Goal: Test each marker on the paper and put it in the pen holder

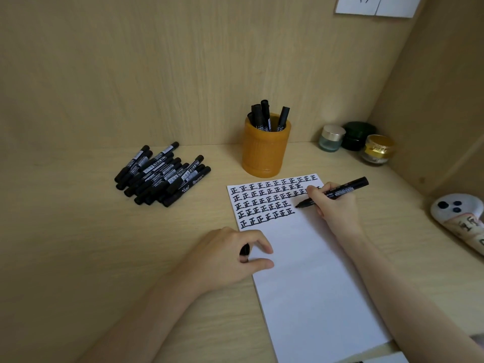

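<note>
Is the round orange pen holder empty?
No, several black markers stand inside the round orange pen holder, sticking up above its rim.

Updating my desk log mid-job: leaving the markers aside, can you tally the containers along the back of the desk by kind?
Pen holder: 1
Small jars: 3
Total: 4
</note>
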Demonstrator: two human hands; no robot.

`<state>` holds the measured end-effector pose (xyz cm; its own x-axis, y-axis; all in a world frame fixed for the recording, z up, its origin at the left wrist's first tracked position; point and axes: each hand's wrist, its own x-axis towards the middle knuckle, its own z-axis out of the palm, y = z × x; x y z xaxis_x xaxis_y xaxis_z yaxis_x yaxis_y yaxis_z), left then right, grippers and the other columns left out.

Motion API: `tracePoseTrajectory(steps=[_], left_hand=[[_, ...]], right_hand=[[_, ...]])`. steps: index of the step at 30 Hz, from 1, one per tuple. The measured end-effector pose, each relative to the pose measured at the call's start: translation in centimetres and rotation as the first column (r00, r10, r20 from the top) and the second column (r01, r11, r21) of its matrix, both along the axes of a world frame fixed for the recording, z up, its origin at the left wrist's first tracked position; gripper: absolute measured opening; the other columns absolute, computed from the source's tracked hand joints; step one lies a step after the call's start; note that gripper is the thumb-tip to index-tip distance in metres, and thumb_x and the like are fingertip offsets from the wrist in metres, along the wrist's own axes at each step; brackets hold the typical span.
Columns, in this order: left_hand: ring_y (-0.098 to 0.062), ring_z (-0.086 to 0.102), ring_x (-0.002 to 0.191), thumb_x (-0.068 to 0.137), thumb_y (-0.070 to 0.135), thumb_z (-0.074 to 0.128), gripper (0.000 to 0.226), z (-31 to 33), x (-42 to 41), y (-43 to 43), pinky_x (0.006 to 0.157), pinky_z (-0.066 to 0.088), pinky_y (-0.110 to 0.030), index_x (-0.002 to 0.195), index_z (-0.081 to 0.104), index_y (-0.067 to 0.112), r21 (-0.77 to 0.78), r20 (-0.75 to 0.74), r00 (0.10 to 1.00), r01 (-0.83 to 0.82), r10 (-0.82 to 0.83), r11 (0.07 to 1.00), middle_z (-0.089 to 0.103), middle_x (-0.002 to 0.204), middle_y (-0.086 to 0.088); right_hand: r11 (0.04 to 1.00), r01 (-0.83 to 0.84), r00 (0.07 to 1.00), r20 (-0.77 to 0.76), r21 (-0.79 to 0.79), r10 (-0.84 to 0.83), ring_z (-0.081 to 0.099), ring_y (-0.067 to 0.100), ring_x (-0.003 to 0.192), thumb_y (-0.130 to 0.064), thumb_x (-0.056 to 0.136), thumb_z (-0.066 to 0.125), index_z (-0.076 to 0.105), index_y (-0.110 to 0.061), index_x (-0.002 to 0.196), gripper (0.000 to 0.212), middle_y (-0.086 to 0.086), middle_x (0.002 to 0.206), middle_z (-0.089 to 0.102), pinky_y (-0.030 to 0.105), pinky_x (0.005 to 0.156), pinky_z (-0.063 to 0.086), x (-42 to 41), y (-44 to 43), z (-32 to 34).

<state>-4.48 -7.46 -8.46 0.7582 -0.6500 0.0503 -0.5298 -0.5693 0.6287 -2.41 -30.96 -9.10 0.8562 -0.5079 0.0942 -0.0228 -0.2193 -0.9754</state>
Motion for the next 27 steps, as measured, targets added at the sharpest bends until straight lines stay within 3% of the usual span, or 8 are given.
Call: tracePoseTrajectory(steps=[14, 27], left_hand=[[0.001, 0.046, 0.048, 0.079, 0.05, 0.067, 0.017, -0.18, 0.09, 0.0, 0.057, 0.033, -0.017, 0.092, 0.063, 0.04, -0.004, -0.005, 1.0, -0.007, 0.007, 1.0, 0.048, 0.053, 0.022], [0.004, 0.045, 0.047, 0.08, 0.048, 0.067, 0.015, 0.09, -0.03, -0.04, 0.057, 0.03, -0.015, 0.091, 0.062, 0.04, 0.01, -0.012, 1.0, -0.003, 0.003, 1.0, 0.048, 0.053, 0.029]], right_hand=[[0.998, -0.027, 1.0, -0.01, -0.056, 0.027, 0.039, 0.012, 0.047, -0.022, 0.086, 0.068, 0.052, -0.016, 0.06, 0.031, -0.002, 0.049, 0.046, 0.027, 0.051, 0.031, -0.09, 0.35, 0.05], [0.999, 0.007, 1.0, 0.009, -0.04, -0.006, 0.038, 0.01, 0.045, -0.018, 0.086, 0.066, 0.05, -0.015, 0.062, 0.029, -0.001, 0.05, 0.045, 0.026, 0.051, 0.031, -0.01, 0.09, -0.07]])
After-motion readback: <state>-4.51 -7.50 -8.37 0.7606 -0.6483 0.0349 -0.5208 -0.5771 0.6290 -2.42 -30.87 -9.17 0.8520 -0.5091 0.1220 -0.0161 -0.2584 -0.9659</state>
